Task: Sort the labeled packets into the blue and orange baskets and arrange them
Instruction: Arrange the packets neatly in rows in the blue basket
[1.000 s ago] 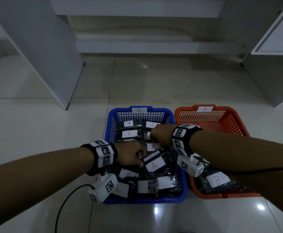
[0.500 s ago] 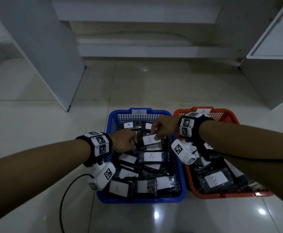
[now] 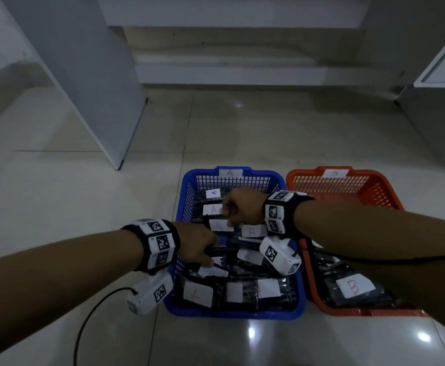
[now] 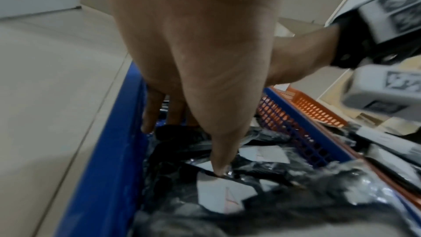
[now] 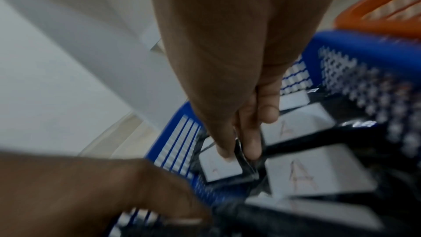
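Both hands in blue basket point(image 3: 232, 314): right hand point(image 3: 242, 207) pinches A packet point(image 5: 219, 168) near far-left corner; left hand point(image 3: 193, 244) grips dark packet point(image 3: 221, 249), long axis left-right, mid-basket.

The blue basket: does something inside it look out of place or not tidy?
Yes. In the blue basket, the far packets lie in neat rows with A labels up, but those in the middle lie tilted and overlapping. No B label shows there. Both the left hand and the right hand are among them.
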